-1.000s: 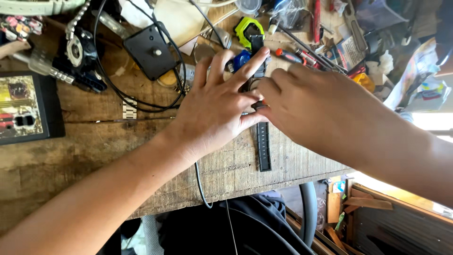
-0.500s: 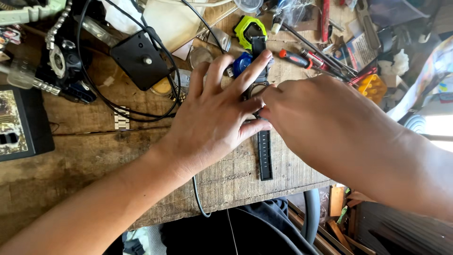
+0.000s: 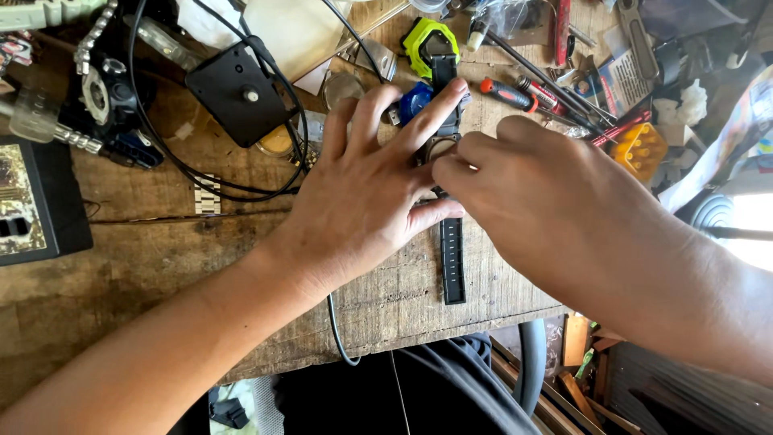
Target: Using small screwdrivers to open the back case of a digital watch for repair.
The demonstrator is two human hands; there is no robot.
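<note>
1. Firstly, at the left edge of the wooden workbench (image 3: 145, 266) lies a black box (image 3: 36, 201), and behind it a black square clock mechanism (image 3: 233, 93) inside a loop of black cable (image 3: 161, 157).
2. The left hand (image 3: 362, 193) lies flat with fingers spread, pressing on a black wristwatch (image 3: 447, 133); it hides part of the watch case.
3. The watch lies in the middle of the bench, its black strap (image 3: 452, 262) running toward the near edge.
4. The right hand (image 3: 555, 209) has its fingertips pressed together at the watch case; I cannot tell what they pinch.
5. Behind the watch lies a lime green watch case (image 3: 427, 36); to the right are a red-handled screwdriver (image 3: 507, 95) and a small yellow container (image 3: 640, 149), its contents unclear.
</note>
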